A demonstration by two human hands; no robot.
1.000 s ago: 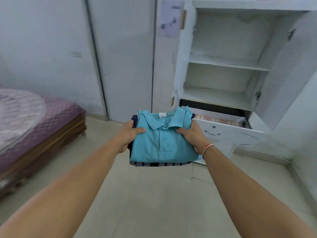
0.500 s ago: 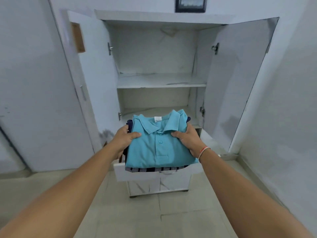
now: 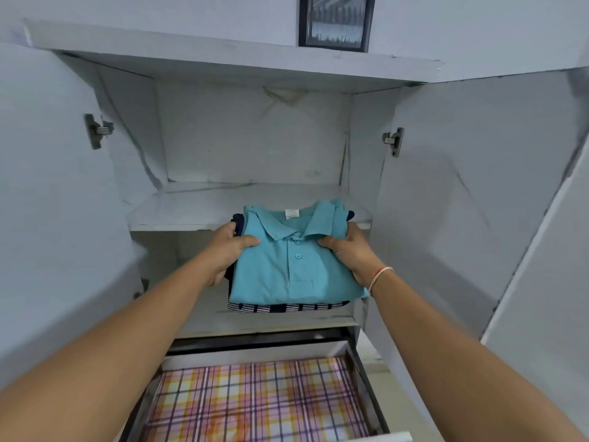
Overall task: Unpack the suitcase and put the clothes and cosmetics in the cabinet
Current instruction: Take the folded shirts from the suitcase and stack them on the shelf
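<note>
Teal folded polo shirt [image 3: 296, 266] tops one stack I grip with my left hand [image 3: 228, 253] and right hand [image 3: 353, 253], thumbs curled over, collar toward the white two-shelf cabinet [image 3: 248, 202], at its upper shelf edge.

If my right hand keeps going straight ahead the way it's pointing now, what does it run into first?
Probably nothing soon: the right hand, gripping the folded shirt stack, points into the open cabinet near upper-shelf height. The back wall seems first, though depth is unclear.
</note>
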